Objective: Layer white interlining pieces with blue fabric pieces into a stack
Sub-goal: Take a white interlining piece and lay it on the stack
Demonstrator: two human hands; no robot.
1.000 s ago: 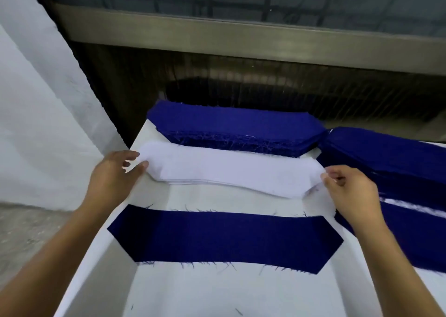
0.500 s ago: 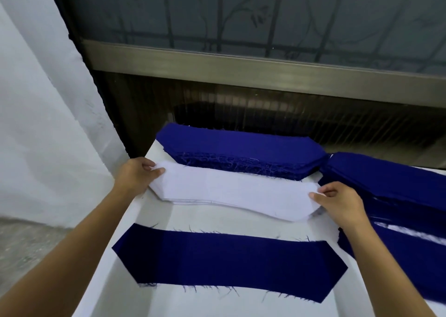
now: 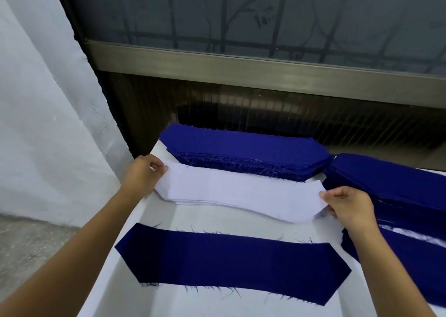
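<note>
Both hands pinch the top white sheet, left hand at its left tip, right hand at its right, well apart. It lies between the far blue stack and the near blue piece. Possibly more than one sheet is caught; separate one, keep it taut, match the angled ends.
</note>
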